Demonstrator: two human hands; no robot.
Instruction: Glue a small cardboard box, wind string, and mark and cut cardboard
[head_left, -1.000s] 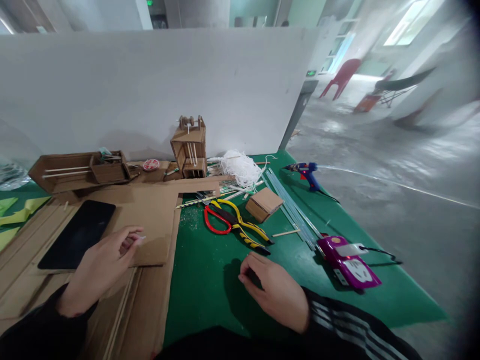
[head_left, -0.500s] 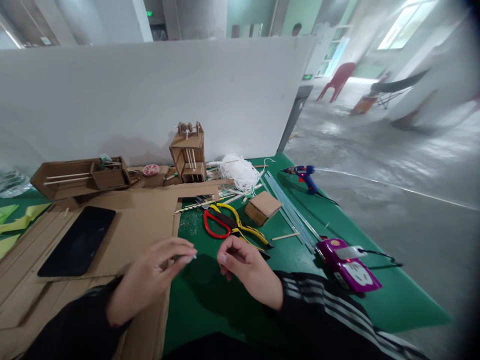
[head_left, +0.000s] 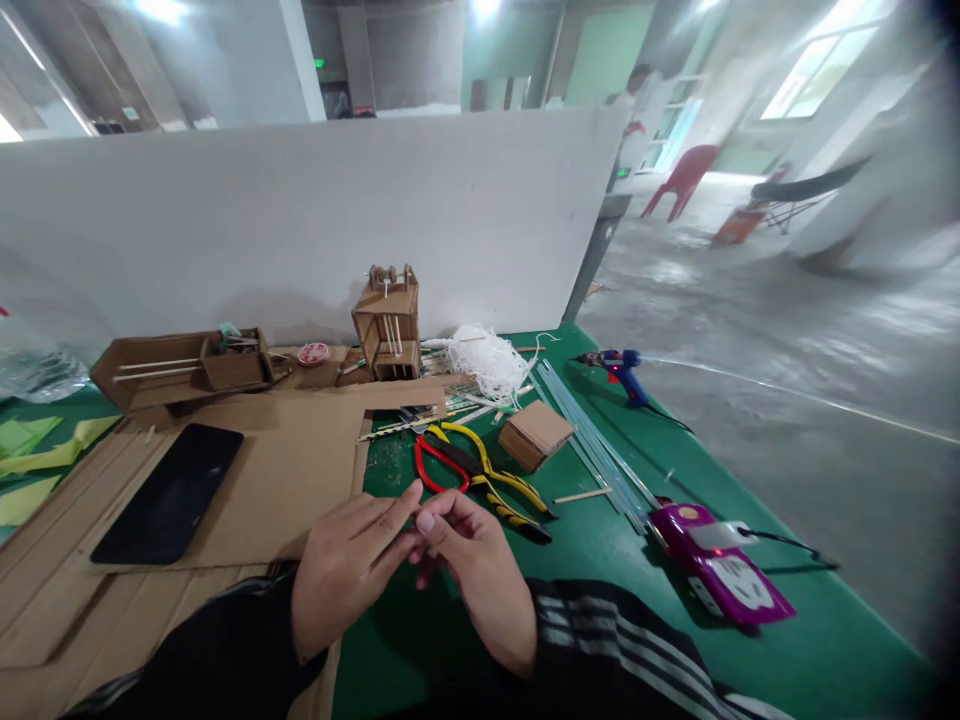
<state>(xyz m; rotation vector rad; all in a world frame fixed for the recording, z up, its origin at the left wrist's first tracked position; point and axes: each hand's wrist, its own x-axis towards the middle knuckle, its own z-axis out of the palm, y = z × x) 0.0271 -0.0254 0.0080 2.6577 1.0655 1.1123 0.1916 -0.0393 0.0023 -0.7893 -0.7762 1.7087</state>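
Note:
My left hand and my right hand meet fingertip to fingertip above the green table, just in front of the tools. Both are closed in a pinch, and whatever lies between the fingers is too small or hidden to name. Right beyond them lie red-handled scissors and yellow-and-black pliers, partly overlapping. A small cardboard box sits behind the pliers. Under my left forearm spreads flat cardboard.
A black phone or tablet lies on the cardboard. Cardboard models stand along the white partition beside white shredded strands. To the right are clear glue sticks, a blue glue gun and a purple power strip.
My left hand has moved right until its fingers touch those of my right hand. The tiny pale bit at my left fingertips is now hidden. The view has tilted up slightly.

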